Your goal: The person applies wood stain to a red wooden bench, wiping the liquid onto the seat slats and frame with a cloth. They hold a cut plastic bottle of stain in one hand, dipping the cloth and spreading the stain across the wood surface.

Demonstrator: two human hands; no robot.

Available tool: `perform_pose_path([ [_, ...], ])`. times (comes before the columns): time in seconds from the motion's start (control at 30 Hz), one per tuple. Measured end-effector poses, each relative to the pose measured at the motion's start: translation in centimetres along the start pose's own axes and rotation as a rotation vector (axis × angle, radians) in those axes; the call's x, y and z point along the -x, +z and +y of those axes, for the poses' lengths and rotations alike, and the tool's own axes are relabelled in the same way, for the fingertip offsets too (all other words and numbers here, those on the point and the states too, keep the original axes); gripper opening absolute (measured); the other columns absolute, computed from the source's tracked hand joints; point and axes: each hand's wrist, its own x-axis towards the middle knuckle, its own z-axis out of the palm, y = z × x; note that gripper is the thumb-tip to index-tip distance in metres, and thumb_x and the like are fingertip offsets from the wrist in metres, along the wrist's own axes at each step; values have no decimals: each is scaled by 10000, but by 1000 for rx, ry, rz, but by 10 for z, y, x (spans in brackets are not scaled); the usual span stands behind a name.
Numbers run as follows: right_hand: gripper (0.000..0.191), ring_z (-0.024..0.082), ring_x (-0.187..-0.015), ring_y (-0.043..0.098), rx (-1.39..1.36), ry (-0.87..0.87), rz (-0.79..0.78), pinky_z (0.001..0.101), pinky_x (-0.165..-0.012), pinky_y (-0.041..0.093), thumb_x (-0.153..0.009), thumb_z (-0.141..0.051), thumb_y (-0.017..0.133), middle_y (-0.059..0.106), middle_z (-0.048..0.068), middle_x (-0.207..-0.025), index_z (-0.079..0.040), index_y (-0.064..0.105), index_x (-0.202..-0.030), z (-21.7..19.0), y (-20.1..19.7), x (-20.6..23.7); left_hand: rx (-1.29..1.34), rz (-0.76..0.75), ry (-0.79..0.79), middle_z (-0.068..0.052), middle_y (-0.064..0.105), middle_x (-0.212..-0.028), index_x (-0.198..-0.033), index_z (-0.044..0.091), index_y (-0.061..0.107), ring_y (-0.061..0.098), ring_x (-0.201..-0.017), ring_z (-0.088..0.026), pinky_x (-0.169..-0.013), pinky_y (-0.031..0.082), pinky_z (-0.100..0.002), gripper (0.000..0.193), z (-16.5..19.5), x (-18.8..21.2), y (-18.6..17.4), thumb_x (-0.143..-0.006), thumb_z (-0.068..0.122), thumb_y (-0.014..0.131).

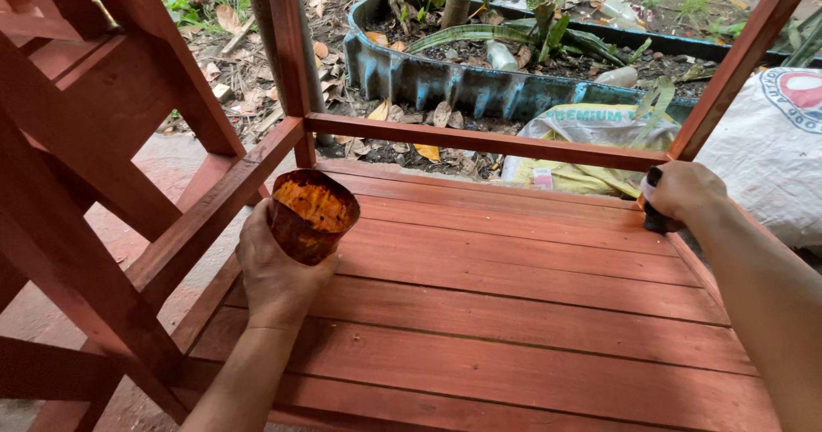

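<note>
Outdoor yard, leaf litter, blue planter [445, 77] at 12 o'clock. Red-stained slatted shelf [514, 312] looks fully coated. Left hand [278, 269] closed around stain cup [312, 214] at 9 o'clock. Right hand [685, 190] grips dark brush [655, 218] at 3 o'clock corner post [736, 64]; corner seemingly left.

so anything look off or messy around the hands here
Only the cup in the left hand: its inside is caked with orange paint and it is tilted over the red slats. No spill shows. The right hand grips a dark brush handle at the corner post.
</note>
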Motion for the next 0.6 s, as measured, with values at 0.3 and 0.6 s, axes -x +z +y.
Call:
perform_pose_path([
  [0.3,339,340,-936,730,-87,-353,168,468,-875,580,-940,-472,684,762,165,-942,-155,806,-937,-124,32,28,250,-29,55,-121,589,-1238,-1328,56,499,610,-1167,-306,-1016,520,-404,1007,-12,0,13,-463,201,993],
  [0.6,236,182,-813,674,-1281,-720,-167,336,-671,555,-732,80,809,694,66,-888,-75,724,-889,-264,-25,107,208,-5,285,-149,548,-1330,-1332,115,484,518,-1270,-375,-1072,438,-470,1102,-33,3,16,-348,116,981],
])
